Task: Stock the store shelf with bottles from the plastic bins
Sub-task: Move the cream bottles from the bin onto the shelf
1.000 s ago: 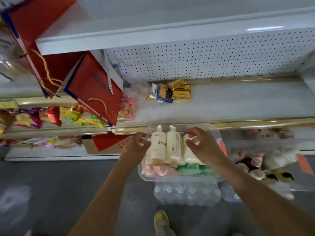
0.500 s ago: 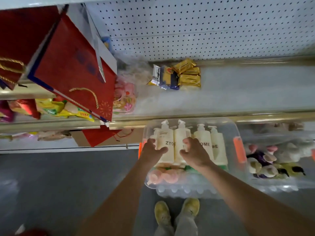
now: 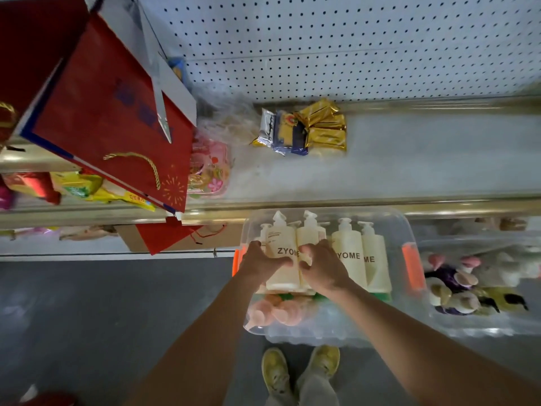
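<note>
Looking straight down here. Both hands are in the clear plastic bin: left hand is wrapped around a cream pump bottle marked ZYOME, and right hand grips the bottle next to it. Two more cream bottles stand just to the right in the same bin, with pink and green stuff lying underneath. Above it, the shelf has some gold and blue packets near the pegboard back. A red gift bag hangs over on the left. Another bin on the right holds plush toys. Yellow shoes down on the floor.
</note>
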`<state>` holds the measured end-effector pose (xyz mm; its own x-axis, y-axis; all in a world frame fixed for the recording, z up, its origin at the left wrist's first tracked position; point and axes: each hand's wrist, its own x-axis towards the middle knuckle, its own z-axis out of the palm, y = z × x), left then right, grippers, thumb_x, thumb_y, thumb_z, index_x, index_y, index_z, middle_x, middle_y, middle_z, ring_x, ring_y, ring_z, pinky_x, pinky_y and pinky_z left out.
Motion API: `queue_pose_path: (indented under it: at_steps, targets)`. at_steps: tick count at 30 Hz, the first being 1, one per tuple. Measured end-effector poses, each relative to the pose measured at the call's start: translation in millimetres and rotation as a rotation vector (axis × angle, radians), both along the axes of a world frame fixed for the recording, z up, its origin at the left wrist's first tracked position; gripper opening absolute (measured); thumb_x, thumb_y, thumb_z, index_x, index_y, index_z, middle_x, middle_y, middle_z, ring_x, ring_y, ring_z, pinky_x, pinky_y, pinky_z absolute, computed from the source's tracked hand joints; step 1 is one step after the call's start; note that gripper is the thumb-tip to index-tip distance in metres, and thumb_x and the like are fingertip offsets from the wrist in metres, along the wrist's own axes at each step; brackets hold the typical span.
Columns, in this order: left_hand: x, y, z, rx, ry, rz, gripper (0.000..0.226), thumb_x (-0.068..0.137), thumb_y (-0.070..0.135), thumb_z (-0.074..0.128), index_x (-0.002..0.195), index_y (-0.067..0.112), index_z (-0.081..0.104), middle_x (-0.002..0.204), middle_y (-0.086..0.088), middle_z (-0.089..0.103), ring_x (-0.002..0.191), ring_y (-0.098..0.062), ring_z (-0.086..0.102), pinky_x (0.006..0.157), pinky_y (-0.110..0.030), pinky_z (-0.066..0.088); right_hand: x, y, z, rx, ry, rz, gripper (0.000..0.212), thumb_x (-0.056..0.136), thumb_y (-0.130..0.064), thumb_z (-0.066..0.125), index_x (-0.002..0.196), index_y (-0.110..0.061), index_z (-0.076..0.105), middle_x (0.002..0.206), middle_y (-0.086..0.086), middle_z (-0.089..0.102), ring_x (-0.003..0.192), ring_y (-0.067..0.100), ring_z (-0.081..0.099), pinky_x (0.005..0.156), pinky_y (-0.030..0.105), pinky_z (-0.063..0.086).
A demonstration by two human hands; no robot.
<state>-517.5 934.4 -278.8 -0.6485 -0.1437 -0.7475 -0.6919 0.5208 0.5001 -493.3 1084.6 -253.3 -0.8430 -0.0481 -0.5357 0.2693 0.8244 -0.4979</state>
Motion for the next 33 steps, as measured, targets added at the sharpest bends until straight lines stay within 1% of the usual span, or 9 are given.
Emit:
queue_pose_path:
  at_steps: [3,5,8,11,15,19,23,26,33]
  targets:
    - [7,-6,16,0.238,-0.049,0.174,0.07,0.053,0.033,0.09,0.111,0.016,0.054,0.096,-0.002,0.071,0.085,-0.021,0.07,0.071,-0.043,0.061,-1,0,12,-0.214,-0.107,-0.1,0.046,0.097,-0.034,0.051,0.136,-0.01,0.05,0.131,0.008,0.056,0.109,0.017,0.059,0.076,0.016,0.051]
    - [13,-9,30,0.356,-0.028,0.226,0.07,0.058,0.026,0.089,0.119,0.013,0.057,0.101,-0.007,0.073,0.087,-0.023,0.072,0.074,-0.046,0.061,1,1,25,-0.426,-0.238,-0.208,0.048,0.092,-0.045,0.055,0.13,-0.014,0.055,0.123,0.0,0.063,0.099,0.011,0.062,0.067,0.014,0.052]
    - [18,-9,58,0.466,0.057,0.268,0.059,0.069,0.016,0.083,0.122,0.014,0.057,0.103,-0.007,0.073,0.091,-0.024,0.072,0.076,-0.045,0.06,4,9,46,-0.63,-0.312,-0.232,0.051,0.074,-0.059,0.071,0.115,-0.029,0.063,0.104,-0.011,0.072,0.096,0.008,0.066,0.077,0.027,0.059]
    - [20,-11,90,0.559,0.131,0.285,0.056,0.073,0.012,0.082,0.122,0.015,0.056,0.107,-0.009,0.071,0.093,-0.025,0.071,0.074,-0.045,0.06,2,16,70,-0.716,-0.297,-0.178,0.045,0.073,-0.038,0.082,0.113,-0.03,0.063,0.102,-0.011,0.073,0.096,0.011,0.069,0.08,0.034,0.059]
    - [17,-16,130,0.601,0.256,0.251,0.058,0.07,0.012,0.084,0.119,0.022,0.054,0.11,-0.006,0.068,0.087,-0.019,0.072,0.061,-0.033,0.059,-4,15,110,-0.753,-0.177,-0.141,0.057,0.062,-0.033,0.085,0.114,-0.028,0.063,0.104,-0.005,0.073,0.096,0.015,0.069,0.077,0.036,0.058]
    - [8,-21,172,0.615,0.351,0.231,0.043,0.077,0.027,0.079,0.112,0.031,0.055,0.107,-0.005,0.069,0.087,-0.022,0.073,0.06,-0.034,0.058,-7,10,146,-0.775,-0.046,-0.161,0.058,0.059,-0.023,0.088,0.111,-0.028,0.062,0.106,-0.001,0.071,0.094,0.019,0.07,0.078,0.044,0.06]
    - [6,-28,213,0.646,0.454,0.143,0.047,0.075,0.04,0.076,0.116,0.034,0.055,0.103,0.001,0.073,0.091,-0.019,0.072,0.066,-0.037,0.059,-7,6,178,-0.829,0.057,-0.148,0.065,0.058,-0.021,0.09,0.114,-0.028,0.059,0.108,0.001,0.07,0.093,0.019,0.07,0.077,0.044,0.06]
    - [7,-32,242,0.643,0.541,0.099,0.045,0.079,0.037,0.075,0.119,0.031,0.056,0.103,0.002,0.073,0.094,-0.02,0.072,0.07,-0.04,0.059,-8,2,201,-0.873,0.131,-0.135,0.073,0.049,-0.027,0.091,0.115,-0.028,0.059,0.108,0.003,0.07,0.094,0.02,0.07,0.078,0.044,0.06]
    - [-1,-44,314,0.662,0.694,0.031,0.041,0.083,0.032,0.073,0.12,0.031,0.056,0.104,0.002,0.072,0.091,-0.017,0.072,0.063,-0.023,0.056,-25,-11,263,-0.822,0.346,-0.058,0.073,0.055,-0.026,0.09,0.119,-0.029,0.057,0.111,-0.007,0.067,0.104,0.011,0.064,0.085,0.033,0.056]
